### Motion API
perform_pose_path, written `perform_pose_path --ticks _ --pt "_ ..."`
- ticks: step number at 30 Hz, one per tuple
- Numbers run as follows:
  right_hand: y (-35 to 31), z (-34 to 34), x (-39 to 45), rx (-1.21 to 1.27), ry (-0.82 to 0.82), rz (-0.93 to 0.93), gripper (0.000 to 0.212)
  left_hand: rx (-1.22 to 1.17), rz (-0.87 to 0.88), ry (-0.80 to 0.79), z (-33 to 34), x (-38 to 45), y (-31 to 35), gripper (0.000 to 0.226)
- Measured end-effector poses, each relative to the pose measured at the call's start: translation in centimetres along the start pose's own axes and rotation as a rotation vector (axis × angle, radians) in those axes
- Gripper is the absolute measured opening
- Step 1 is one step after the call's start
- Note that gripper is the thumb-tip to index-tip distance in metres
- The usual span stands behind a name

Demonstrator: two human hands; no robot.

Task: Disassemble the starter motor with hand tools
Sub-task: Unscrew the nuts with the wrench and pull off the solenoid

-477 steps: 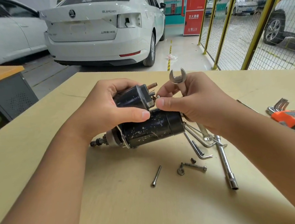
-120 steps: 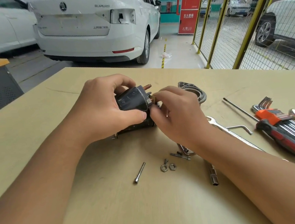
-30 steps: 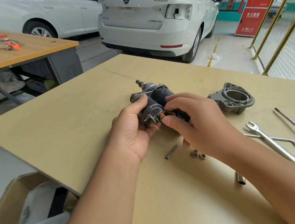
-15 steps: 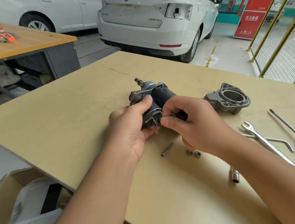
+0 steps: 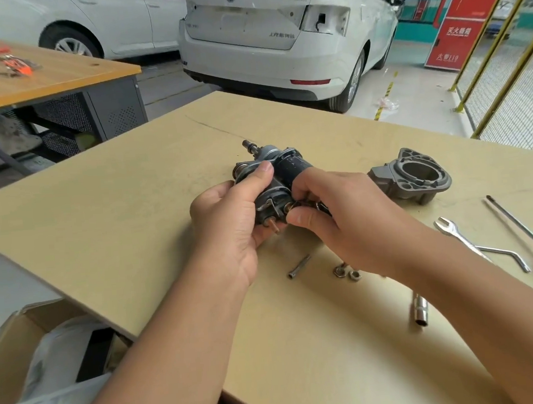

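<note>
Near the counter (image 5: 132, 218) middle our left hand (image 5: 228, 224) grips the starter motor (image 5: 276, 182) while our right hand (image 5: 340, 221) pinches its terminal stud, probably loosening a nut; next we must unscrew it fully.

matt black starter motor (image 5: 291, 168), bare cast-metal housing (image 5: 416, 177), shiny wrench (image 5: 455, 231).

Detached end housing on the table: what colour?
Grey bare metal end housing, in the head view.

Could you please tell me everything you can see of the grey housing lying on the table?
The grey housing looks like dull cast metal: a ribbed flange with small holes around one large round bore that faces up and is empty. It sits detached on the tan table, right of the starter motor, and neither hand touches it.
</note>
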State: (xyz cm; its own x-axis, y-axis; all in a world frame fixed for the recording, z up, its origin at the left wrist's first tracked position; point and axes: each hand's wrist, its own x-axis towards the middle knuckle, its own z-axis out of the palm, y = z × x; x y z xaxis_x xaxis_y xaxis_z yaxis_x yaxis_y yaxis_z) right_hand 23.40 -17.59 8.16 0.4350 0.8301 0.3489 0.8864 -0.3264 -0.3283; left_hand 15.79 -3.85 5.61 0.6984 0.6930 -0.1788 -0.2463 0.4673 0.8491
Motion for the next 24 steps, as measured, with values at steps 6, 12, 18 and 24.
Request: perform_pose_path --ticks 6,12,18,24 --pt "0.6 0.3 -0.5 0.043 0.090 -0.065 0.021 0.011 -0.026 -0.022 -0.1 0.0 0.3 0.046" --pt "0.9 0.6 -1.0 -0.052 0.285 -0.182 0.023 0.005 -0.064 -0.031 0.2 0.1 0.7 0.068" --pt "1.2 -0.1 -1.0 -0.195 0.342 -0.365 0.020 0.037 -0.089 0.023 0.0 -0.1 0.7 0.043" --pt "0.3 0.3 -1.0 -0.261 0.427 -0.388 0.013 0.018 -0.124 -0.094 0.1 -0.7 1.1 0.063"
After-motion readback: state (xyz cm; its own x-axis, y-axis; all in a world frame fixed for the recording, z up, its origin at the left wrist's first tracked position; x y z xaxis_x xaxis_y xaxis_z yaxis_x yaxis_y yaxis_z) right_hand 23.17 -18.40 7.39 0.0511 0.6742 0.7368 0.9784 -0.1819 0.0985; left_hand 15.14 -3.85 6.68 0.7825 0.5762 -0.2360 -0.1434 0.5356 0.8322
